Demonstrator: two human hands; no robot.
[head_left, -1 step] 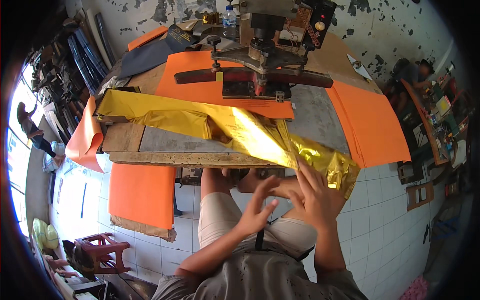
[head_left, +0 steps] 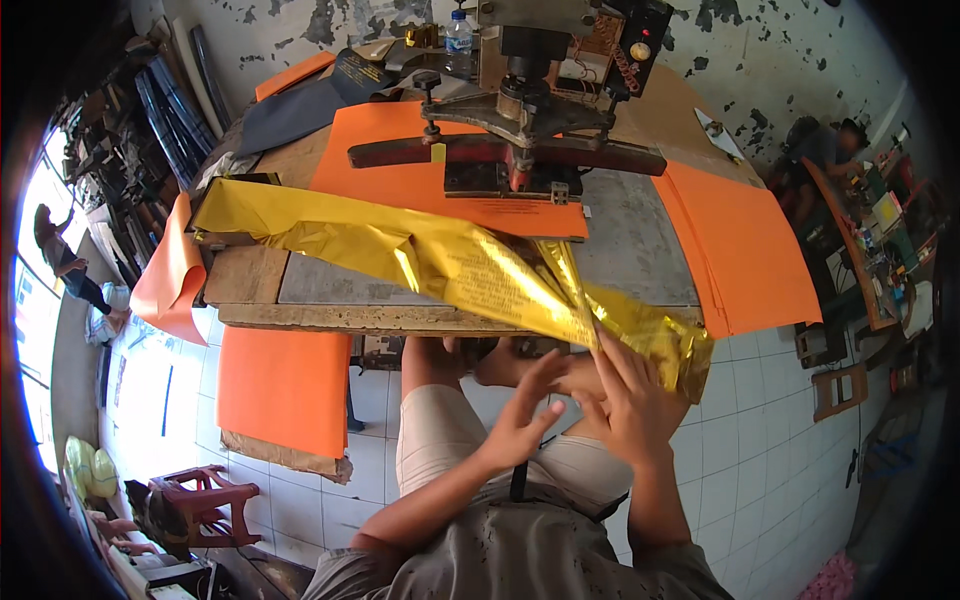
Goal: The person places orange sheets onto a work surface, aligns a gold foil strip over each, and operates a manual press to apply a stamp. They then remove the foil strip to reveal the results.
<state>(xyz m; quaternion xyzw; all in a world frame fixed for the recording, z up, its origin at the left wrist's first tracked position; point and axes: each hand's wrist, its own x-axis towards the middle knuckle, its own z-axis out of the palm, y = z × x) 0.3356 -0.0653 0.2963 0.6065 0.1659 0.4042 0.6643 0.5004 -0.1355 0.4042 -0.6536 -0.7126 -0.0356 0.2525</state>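
A long sheet of shiny gold foil (head_left: 440, 270) slants over the worktable, from its left side down past the front edge, with crumpled folds at its right end. Faint printed lines show on the foil. My right hand (head_left: 637, 405) is at that end, fingers stretched out and touching the foil, thumb apart. To its left, my left hand (head_left: 515, 425) hovers above my lap with spread fingers, holding nothing. Behind the foil, an orange sheet (head_left: 400, 150) lies on the grey plate (head_left: 630, 220) under a press (head_left: 520, 130) with a red-brown bar.
A stack of orange sheets (head_left: 740, 250) lies at the table's right, another orange stack (head_left: 280, 390) below its left front. A curled orange sheet (head_left: 170, 280) overhangs the left edge. At the back stands a water bottle (head_left: 459, 38). A red stool (head_left: 205, 505) is lower left.
The foil sags differently, its bright glare has faded, and its right end has shifted slightly left. My left hand has moved a little to the right; my right hand is nearly still.
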